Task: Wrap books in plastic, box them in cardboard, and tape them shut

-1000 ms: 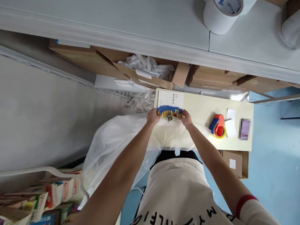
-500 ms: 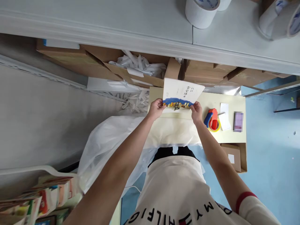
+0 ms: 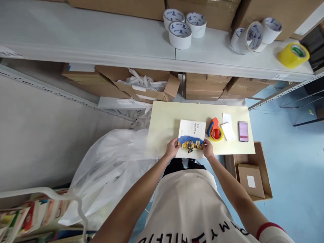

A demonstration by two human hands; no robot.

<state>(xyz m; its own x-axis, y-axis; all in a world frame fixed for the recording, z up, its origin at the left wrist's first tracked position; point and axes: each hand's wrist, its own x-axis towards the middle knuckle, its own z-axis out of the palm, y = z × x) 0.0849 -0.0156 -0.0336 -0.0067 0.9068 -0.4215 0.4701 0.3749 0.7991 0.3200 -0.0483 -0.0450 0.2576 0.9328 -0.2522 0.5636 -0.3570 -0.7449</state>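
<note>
A book [image 3: 191,139] with a white cover, dark lettering and a blue and yellow city picture is held at the near edge of the cream table [image 3: 164,118]. My left hand [image 3: 172,147] grips its left side, fingers closed on the edge. On the opposite side my right hand [image 3: 208,148] pinches the right edge. Just beyond that hand lies a red and blue tape dispenser [image 3: 215,129] with a yellowish tape roll. White paper slips [image 3: 228,131] and a pixelated purple object [image 3: 243,131] lie farther right on the table.
Above the table runs a grey shelf [image 3: 106,37] carrying white tape rolls [image 3: 180,36] and a yellow roll [image 3: 293,55]. An open carton [image 3: 152,95] holds white rolled pieces. Plastic sheeting [image 3: 108,168] bulges at left; a cardboard box [image 3: 251,181] sits at lower right, books [image 3: 35,214] at lower left.
Both hands have brought the book closer to my body, and it now appears flatter. The white plastic sheeting no longer covers the table's front part. My view has shifted, showing more of the shelf.
</note>
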